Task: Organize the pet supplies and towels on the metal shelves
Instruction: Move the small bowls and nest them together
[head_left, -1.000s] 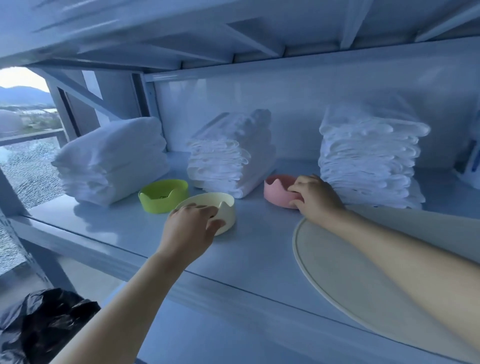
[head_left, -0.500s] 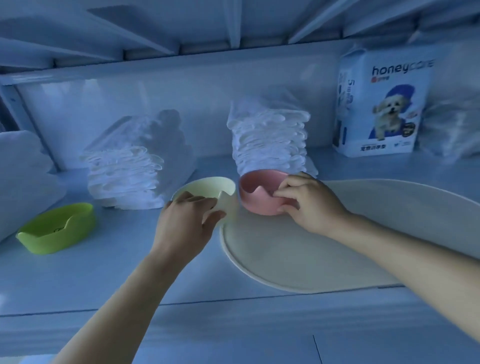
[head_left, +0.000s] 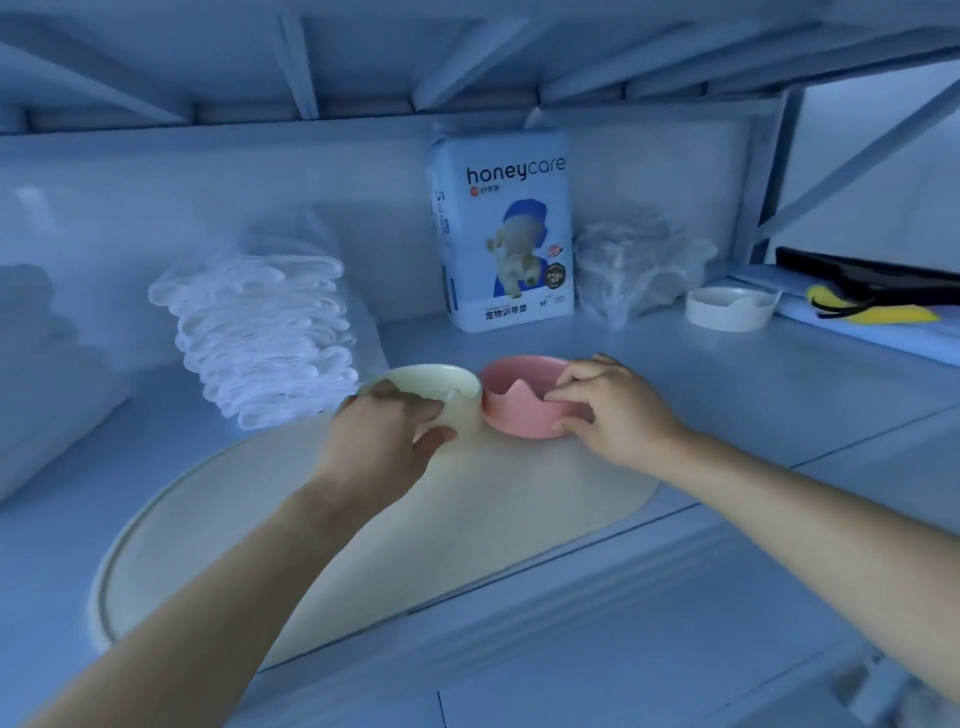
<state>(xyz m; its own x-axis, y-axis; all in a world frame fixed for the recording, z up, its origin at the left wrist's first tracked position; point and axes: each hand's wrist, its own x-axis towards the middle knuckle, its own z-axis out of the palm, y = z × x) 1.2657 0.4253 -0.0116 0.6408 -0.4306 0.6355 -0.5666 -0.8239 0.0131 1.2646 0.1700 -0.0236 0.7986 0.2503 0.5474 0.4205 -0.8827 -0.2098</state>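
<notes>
My left hand (head_left: 387, 444) grips the near rim of a cream pet bowl (head_left: 447, 387). My right hand (head_left: 610, 413) grips the right side of a pink pet bowl (head_left: 524, 400). The two bowls touch side by side at the far edge of a large cream oval mat (head_left: 363, 545) lying on the metal shelf (head_left: 753, 395). A stack of folded white pads (head_left: 265, 332) stands just left of the cream bowl. A white "honeycare" pet pad pack (head_left: 506, 228) stands upright behind the bowls.
A clear plastic-wrapped bundle (head_left: 631, 265) and a white bowl (head_left: 730, 307) sit at the back right. Black and yellow items (head_left: 872, 296) lie on the neighbouring shelf at far right. White towels (head_left: 36, 353) are at far left. The upper shelf's beams run overhead.
Both hands carried the cream and pink bowls to the right along the shelf onto the oval mat. The view swung right, and the green bowl and left towel stacks left the frame.
</notes>
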